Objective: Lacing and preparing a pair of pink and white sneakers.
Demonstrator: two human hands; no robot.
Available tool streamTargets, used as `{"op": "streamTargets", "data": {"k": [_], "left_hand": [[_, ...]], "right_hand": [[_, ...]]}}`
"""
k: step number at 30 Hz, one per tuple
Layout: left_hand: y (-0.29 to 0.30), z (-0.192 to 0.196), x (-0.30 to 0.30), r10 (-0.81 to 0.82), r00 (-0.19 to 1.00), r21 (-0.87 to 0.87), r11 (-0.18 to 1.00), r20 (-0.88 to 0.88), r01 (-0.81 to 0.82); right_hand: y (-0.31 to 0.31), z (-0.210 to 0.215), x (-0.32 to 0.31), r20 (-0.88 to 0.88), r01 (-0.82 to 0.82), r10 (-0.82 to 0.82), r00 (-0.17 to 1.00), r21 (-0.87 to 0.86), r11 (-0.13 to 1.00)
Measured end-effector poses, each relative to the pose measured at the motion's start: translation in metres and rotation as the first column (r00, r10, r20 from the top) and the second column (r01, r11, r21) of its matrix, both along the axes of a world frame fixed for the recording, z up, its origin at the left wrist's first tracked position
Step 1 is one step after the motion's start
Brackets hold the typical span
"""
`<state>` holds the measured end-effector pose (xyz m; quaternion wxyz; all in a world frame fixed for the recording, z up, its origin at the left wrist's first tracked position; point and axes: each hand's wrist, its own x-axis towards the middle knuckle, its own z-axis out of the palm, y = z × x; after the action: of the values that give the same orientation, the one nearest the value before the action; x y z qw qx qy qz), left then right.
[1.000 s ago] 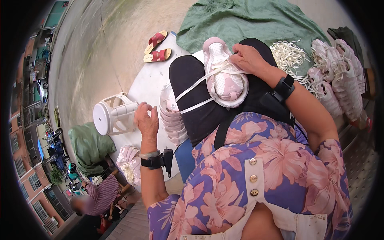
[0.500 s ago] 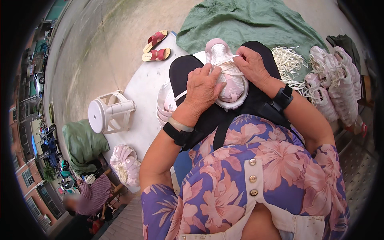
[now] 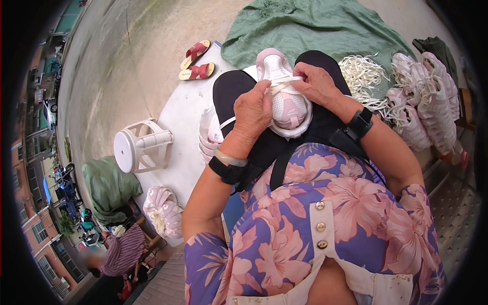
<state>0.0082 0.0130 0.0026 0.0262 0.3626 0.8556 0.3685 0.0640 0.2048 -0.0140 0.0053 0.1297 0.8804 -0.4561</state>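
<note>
A pink and white sneaker (image 3: 288, 108) rests on my lap between my knees, toe end toward me. White shoelace (image 3: 282, 84) runs across its upper part. My left hand (image 3: 252, 108) is at the shoe's left side, thumb and fingers pinched on the lace. On the other side, my right hand (image 3: 317, 82) pinches the lace too, its fingertips at the shoe's edge. The lace stretches between both hands. A loose end trails out below my left wrist.
A heap of white laces (image 3: 362, 76) lies right of my knee, beside stacked pink-white sneakers (image 3: 427, 104). Green cloth (image 3: 310, 30) spreads ahead. To the left are red sandals (image 3: 197, 71), a white stool (image 3: 142, 146), a bundle of pink-white shoes (image 3: 162, 211) and a person in a striped top (image 3: 123, 250).
My left hand has drawn back from over the shoe to its left side, uncovering more of the toe. My right hand has shifted slightly left and keeps hold of the lace.
</note>
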Motion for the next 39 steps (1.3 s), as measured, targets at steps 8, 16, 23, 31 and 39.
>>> {"op": "streamTargets", "data": {"k": [8, 16, 23, 31, 39], "left_hand": [[-0.018, 0.029, 0.015, 0.009, 0.972, 0.088, 0.996, 0.236, -0.031], [-0.069, 0.036, 0.022, 0.067, 0.865, 0.11, 0.984, 0.497, -0.139], [-0.062, 0.041, 0.021, -0.008, 0.996, 0.014, 1.0, 0.091, 0.007], [-0.07, 0.036, 0.003, -0.178, 0.927, -0.417, 0.909, -0.331, 0.025], [-0.087, 0.031, 0.005, -0.22, 0.895, -0.402, 0.914, -0.387, 0.051]], "right_hand": [[-0.002, -0.007, 0.002, -0.131, 0.002, 0.01, 0.991, 0.093, 0.996], [0.0, 0.008, 0.005, 0.015, -0.081, 0.081, 0.997, 0.019, 0.997], [0.008, 0.009, 0.016, -0.066, -0.1, 0.092, 0.994, -0.118, 0.988], [-0.001, 0.011, 0.025, -0.154, -0.048, 0.077, 0.985, 0.178, 0.983], [0.023, 0.01, 0.028, -0.038, -0.059, 0.055, 0.998, -0.122, 0.991]]}}
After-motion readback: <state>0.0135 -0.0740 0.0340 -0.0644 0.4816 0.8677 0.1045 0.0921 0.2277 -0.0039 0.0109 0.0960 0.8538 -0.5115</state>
